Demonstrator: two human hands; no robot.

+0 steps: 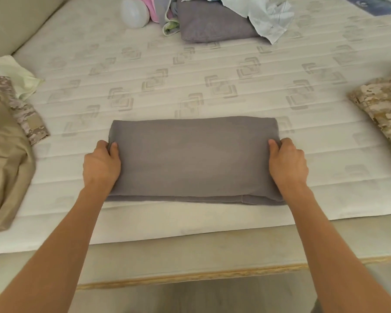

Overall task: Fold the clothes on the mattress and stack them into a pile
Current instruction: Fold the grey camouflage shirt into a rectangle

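At the far left, a tan cloth with a camouflage strip [7, 141] and a pale green cloth [14, 73] are lying on the white quilted mattress [190, 71]. Next, the left hand [102, 162] is pinching the left end of the folded grey rectangle of cloth [193, 159], thumb on top and fingers tucked under the edge. The grey cloth is lying flat near the front edge of the mattress, between both hands. The right hand [288, 162] is gripping the right end the same way. At the back, a heap of loose clothes [215, 19] is waiting beside a white round plastic thing [134, 12]. At the far right, a camouflage garment [382, 111] is lying.

It looks like this piece is almost folded. The next move probably needs both hands lifting together, keeping the folds tidy, and either folding the ends in or carrying it to a pile.
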